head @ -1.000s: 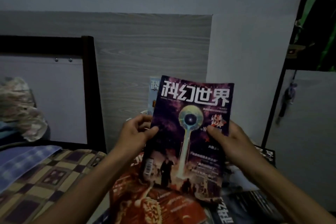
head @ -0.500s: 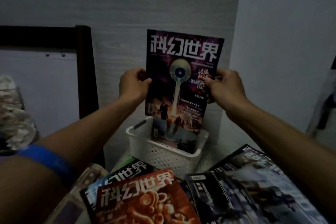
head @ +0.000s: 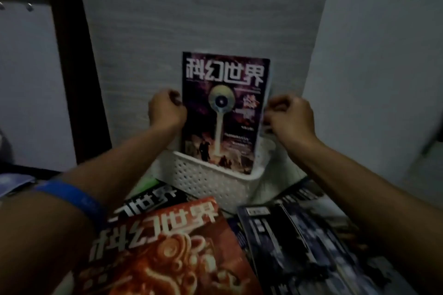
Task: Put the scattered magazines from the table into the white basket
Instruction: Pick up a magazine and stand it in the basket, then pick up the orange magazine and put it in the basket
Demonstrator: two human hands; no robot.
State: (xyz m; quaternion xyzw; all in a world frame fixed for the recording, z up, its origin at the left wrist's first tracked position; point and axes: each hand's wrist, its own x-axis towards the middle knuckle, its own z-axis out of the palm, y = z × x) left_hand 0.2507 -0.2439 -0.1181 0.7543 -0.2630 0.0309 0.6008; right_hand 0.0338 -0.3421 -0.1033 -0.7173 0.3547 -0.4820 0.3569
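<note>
The left forearm, with a blue band [head: 72, 196] round it, comes in from about eight o'clock and reaches up toward the middle of the view. The left hand [head: 165, 109] sits at the left edge of the upright purple-covered magazine [head: 224, 112], knuckles toward the camera and fingers curled in; whether its grip pinches the edge or only rests beside it cannot be told, as the frame is dim and a little blurred.

The magazine stands nearly vertical at the centre, its lower end inside the white perforated plastic basket [head: 211, 179], which sits on the counter against the pale wood-grain panel [head: 191, 19] at twelve o'clock. Large white characters across the top of the cover read 科幻世界 (the smaller lines beneath are too blurred to read). Below them is a round disc on a pale stalk, with dark figures at the foot.

At six o'clock, nearer the camera, lies a red-orange magazine [head: 172, 254] bearing the same white title, overlapping a black-covered magazine [head: 153, 196] just behind it at its upper left. At five o'clock a dark blue-grey magazine [head: 299, 242] lies flat among others.

The right forearm enters from four o'clock. The right hand [head: 290, 115] is at the magazine's right edge, fingers curled; its grip likewise cannot be told.
</note>
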